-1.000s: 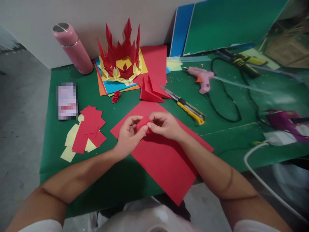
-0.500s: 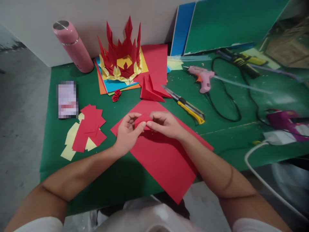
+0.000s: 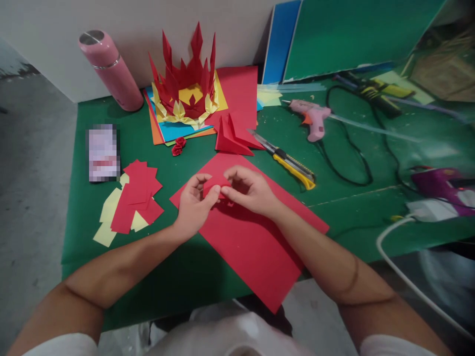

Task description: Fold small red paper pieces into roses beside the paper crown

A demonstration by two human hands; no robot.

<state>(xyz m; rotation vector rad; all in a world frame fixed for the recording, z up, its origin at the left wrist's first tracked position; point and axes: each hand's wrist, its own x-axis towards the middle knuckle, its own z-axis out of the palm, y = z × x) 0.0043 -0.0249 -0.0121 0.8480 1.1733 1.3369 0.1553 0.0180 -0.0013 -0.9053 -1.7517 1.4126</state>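
A small folded piece of red paper point(image 3: 215, 187) is pinched between my two hands. My left hand point(image 3: 195, 204) grips its left side, thumb on the near face. At its right side, the thumb and fingers of my right hand point(image 3: 251, 192) are closed on the paper, partly hiding it. Beneath both hands a large red sheet point(image 3: 256, 247) lies slantwise on the table. Just beyond the sheet sit folded red paper points point(image 3: 233, 138), and a yellow utility knife point(image 3: 287, 163) lies to their right.
A red and yellow paper crown point(image 3: 185, 99) stands on coloured sheets at the back. Left are a pink flask point(image 3: 111, 71), a blurred-out rectangular item point(image 3: 103, 152) and cut paper strips point(image 3: 135, 198). A pink glue gun point(image 3: 311, 118) and its black cable lie right.
The folded red paper has shifted slightly left in my hands. My right thumb and fingers have moved a little left along it, and the fingertips are lifted slightly higher.
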